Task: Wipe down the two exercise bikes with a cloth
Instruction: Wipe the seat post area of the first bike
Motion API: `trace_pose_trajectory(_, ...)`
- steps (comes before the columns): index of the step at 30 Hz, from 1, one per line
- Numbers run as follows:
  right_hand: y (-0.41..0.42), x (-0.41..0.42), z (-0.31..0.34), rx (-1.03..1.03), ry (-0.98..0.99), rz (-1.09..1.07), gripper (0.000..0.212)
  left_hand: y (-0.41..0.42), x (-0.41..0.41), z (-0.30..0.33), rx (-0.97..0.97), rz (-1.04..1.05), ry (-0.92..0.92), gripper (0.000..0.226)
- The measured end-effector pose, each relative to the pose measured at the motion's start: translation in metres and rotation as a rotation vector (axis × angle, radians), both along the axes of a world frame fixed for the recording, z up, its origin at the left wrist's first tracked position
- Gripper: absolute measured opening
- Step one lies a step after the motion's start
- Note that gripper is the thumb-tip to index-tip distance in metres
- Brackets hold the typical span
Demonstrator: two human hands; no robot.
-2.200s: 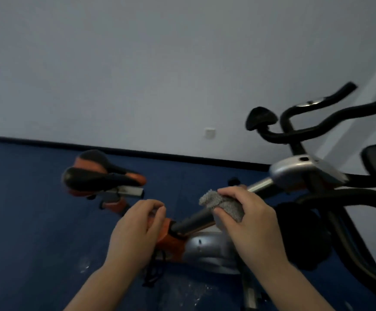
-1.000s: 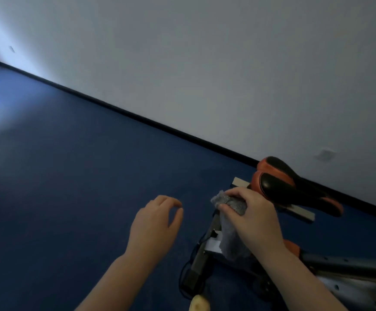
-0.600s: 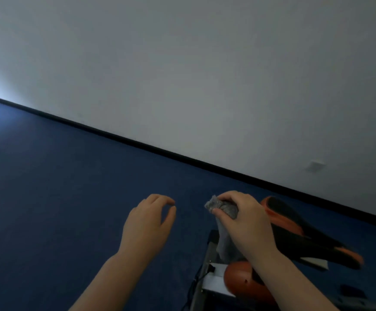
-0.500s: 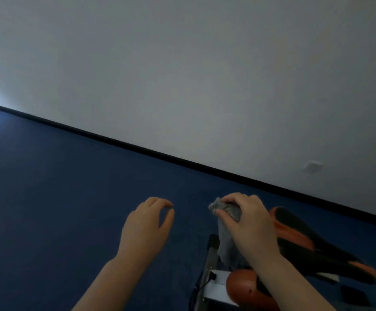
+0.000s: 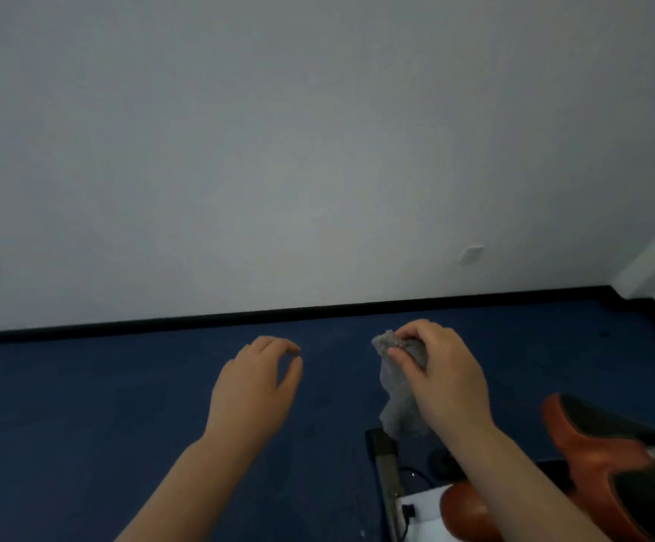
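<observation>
Blue carpet [image 5: 83,416] spreads across the floor in front of us, meeting a pale wall [image 5: 279,150] along a black skirting strip [image 5: 161,322]. Our left hand [image 5: 253,389] hovers over the carpet with its fingers loosely curled, holding nothing and touching nothing. Just to its right, our right hand [image 5: 443,379] pinches a grey cloth [image 5: 398,385] between thumb and fingertips, and the rest of the cloth hangs down below the hand. Under it we see a dark bar [image 5: 386,463] of the bike's base; we cannot tell if the cloth touches it. At the lower right sits the bike's orange and black saddle [image 5: 607,444], well apart from the cloth. A small white wall plate [image 5: 471,253] shows above.
</observation>
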State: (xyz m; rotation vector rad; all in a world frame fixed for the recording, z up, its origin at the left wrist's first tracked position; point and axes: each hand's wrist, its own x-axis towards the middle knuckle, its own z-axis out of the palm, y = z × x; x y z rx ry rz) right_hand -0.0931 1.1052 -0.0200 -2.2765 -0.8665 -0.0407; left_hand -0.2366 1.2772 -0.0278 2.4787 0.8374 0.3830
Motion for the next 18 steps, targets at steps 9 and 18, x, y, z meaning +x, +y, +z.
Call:
trace_pose_trajectory(9,0.017,0.065,0.012,0.018,-0.033,-0.29,0.016,0.06,0.125,0.008,-0.028,-0.241,-0.086,0.025)
trace_pose_trajectory(18,0.019,0.17,-0.004,0.04,0.026,-0.502,0.013,0.075,0.279,0.002,0.012,-0.446,-0.018,0.023)
